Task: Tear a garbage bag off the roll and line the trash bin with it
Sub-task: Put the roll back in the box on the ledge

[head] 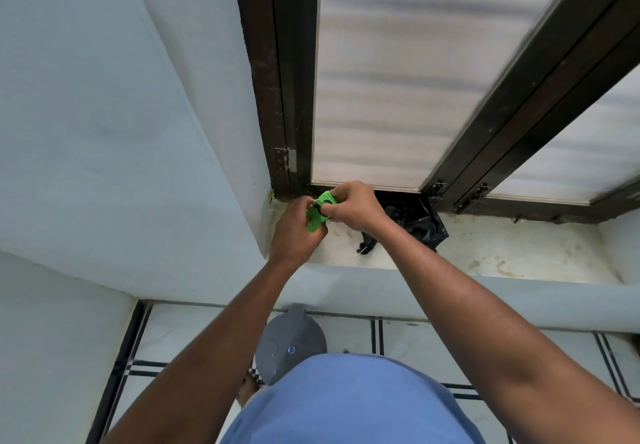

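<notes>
Both hands are together above the left end of the white, stained stone window sill (485,253), clamped on a small green roll of garbage bags with a green paper label band (320,210). The right hand (353,206) curls its fingers over the roll's upper end; the left hand (294,232) pinches the lower green end from below-left. The roll's long axis runs diagonally, upper end toward the dark brown wooden window frame (277,97), lower end toward the left wrist. There is dark print on the label's round end face, too small to read. A crumpled black plastic bag (426,229) lies on the sill just right of the right wrist, against the frame's bottom rail. The round grey plastic trash bin with lid (294,339) stands on the white tiled floor with black lines (415,336) below the sill's front edge, between the forearms; it has a small blue sticker on its lid, unreadable. A light blue shirt (346,402) fills the bottom centre.
</notes>
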### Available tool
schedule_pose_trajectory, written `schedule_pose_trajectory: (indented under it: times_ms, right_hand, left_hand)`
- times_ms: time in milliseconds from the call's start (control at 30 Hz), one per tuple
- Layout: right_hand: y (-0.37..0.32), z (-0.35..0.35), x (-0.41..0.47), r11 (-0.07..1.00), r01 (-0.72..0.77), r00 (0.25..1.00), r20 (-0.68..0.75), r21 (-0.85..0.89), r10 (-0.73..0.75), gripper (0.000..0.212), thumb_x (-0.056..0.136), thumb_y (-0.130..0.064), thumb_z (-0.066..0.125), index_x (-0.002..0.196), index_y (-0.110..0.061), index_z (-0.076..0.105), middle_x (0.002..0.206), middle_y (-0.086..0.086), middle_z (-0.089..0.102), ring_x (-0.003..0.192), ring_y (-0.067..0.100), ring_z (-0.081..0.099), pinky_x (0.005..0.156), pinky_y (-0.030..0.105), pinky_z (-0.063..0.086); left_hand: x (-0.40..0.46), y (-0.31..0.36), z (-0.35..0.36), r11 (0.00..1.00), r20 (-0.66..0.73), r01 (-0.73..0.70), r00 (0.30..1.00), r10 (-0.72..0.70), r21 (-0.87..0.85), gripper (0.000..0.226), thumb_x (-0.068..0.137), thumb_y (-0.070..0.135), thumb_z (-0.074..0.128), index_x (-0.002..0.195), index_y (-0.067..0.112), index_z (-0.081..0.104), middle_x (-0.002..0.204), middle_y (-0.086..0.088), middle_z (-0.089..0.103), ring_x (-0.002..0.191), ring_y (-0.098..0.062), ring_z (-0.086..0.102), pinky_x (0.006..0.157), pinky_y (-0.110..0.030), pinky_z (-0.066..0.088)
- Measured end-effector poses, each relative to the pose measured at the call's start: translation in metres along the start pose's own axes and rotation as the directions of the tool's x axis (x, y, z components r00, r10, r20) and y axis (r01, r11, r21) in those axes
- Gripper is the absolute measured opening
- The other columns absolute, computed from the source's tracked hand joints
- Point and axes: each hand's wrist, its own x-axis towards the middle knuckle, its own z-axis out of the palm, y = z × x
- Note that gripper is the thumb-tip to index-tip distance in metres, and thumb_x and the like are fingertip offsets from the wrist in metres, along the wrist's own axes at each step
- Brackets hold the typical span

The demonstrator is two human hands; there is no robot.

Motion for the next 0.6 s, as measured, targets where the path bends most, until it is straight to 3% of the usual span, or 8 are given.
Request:
schedule_pose_trajectory:
  times_ms: [133, 333, 600]
  right_hand:
    - [0.003, -0.009, 0.007, 0.988, -0.056, 0.996, 0.076, 0.145, 0.045, 0.025, 0.094, -0.014, 0.086, 0.116, -0.002, 0.085, 0.101, 0.014, 0.085, 0.097, 0.028, 0.085, 0.09, 0.045, 0.071]
    - [0.004, -0.017, 0.006, 0.953, -0.099, 0.98, 0.194, 0.286, 0.044, 0.032, 0.097, -0.014, 0.089, 0.126, -0.002, 0.082, 0.113, 0.016, 0.085, 0.102, 0.025, 0.086, 0.095, 0.038, 0.069]
    - [-0.006, -0.013, 0.008, 0.964, -0.156, 0.961, 0.258, 0.213, 0.098, 0.052, 0.091, -0.014, 0.094, 0.138, -0.006, 0.074, 0.122, 0.015, 0.081, 0.105, 0.027, 0.083, 0.092, 0.037, 0.07]
  left_hand:
    - [0.001, -0.004, 0.0, 0.999, -0.003, -0.029, 1.0, 0.029, -0.026, 0.047, 0.093, 0.032, 0.087, 0.131, 0.024, 0.061, 0.128, 0.001, 0.073, 0.111, -0.024, 0.073, 0.092, -0.047, 0.064]
    - [0.001, -0.008, -0.003, 0.997, -0.014, -0.043, 0.999, 0.042, -0.062, 0.049, 0.092, 0.035, 0.09, 0.135, 0.021, 0.068, 0.129, 0.0, 0.073, 0.114, -0.022, 0.071, 0.097, -0.04, 0.063]
    - [0.002, -0.014, -0.007, 0.998, -0.059, -0.008, 0.998, 0.004, -0.066, 0.03, 0.093, 0.031, 0.089, 0.112, 0.014, 0.073, 0.112, 0.0, 0.072, 0.1, -0.021, 0.071, 0.086, -0.042, 0.067]
